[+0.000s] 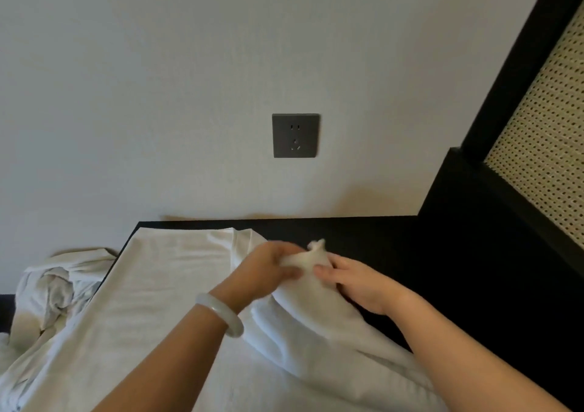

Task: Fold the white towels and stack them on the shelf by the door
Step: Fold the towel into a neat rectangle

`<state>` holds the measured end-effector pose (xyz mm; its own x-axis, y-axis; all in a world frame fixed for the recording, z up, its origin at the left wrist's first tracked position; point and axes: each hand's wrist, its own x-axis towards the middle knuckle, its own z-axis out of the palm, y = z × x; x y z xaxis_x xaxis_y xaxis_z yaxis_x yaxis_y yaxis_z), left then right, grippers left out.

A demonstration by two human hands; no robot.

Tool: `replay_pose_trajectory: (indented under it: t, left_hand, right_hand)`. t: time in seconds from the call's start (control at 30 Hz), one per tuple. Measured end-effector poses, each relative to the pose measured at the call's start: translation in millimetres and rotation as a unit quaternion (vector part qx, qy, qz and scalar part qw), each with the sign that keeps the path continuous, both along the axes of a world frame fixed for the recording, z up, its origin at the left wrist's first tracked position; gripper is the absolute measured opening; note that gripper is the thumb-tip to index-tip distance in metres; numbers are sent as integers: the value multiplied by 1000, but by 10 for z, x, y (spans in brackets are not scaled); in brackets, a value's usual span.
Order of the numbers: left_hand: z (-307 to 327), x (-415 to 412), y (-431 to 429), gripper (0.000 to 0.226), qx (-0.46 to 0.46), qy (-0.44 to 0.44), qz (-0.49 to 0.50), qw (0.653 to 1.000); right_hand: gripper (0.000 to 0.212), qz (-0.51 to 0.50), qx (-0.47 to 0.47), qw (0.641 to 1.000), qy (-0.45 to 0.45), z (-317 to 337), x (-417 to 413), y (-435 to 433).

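Your left hand (268, 269) and right hand (357, 282), fingers (327, 272) curled, pinch the white towel (309, 298) by one bunched corner: pull it taut and square its edges on the tabletop (379, 231) before creasing.

Black tabletop (410, 253) set against the far wall (158, 95), its right part bare. A white towel (164, 285) lies spread across the left and near parts, with a raised, bunched fold toward the middle.

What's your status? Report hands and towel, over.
Left grip, right grip pinching bunched end of white towel. Fold unfinished. Crumpled cloth far left, out of the way.
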<state>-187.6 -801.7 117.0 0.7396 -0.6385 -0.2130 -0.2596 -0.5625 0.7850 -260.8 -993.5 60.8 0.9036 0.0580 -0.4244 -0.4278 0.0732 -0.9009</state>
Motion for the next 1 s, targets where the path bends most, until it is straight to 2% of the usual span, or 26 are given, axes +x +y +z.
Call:
replay_pose_trajectory:
  t: [0.07,0.13,0.2,0.3,0.4,0.47,0.57,0.73,0.87,1.0]
  left_hand:
    - [162,102,-106,29,-90,2,-18,996]
    - [264,222,-253,31,-138,14,-25,990]
    - [317,351,-458,26,-154,19,-49,987]
    - [308,524,-895,22,-135,-12,-98,986]
    - [172,678,-1442,21,-74,-99,-104,987]
    - [0,744,-1761,17,-4,-147,-113,983]
    - [-322,764,-2029,14,85,-165,-143,972]
    - [-598,762,-2196,28,161,-138,-170,962]
    - [-647,816,-2322,32,188,-123,-161,961]
    - [-563,772,-2453,25,193,-137,-161,958]
  right_hand:
    - [52,53,39,998,15,91,-47,-127]
    - [52,80,22,997,8,167,-171,-355]
    - [55,62,-13,998,11,248,-356,-638]
    - [39,-55,-153,987,14,391,-629,-979]
    - [21,-221,-308,925,10,330,-681,-1151]
    - [18,-257,-345,902,39,131,-695,-1226]
    - [15,-229,-341,905,111,-153,-847,-1252]
    - [15,-197,-320,906,194,-192,-1294,-1111]
    - [20,-110,-318,905,261,-107,-1606,-915]
    - [37,-61,-359,875,319,-44,-1824,-815]
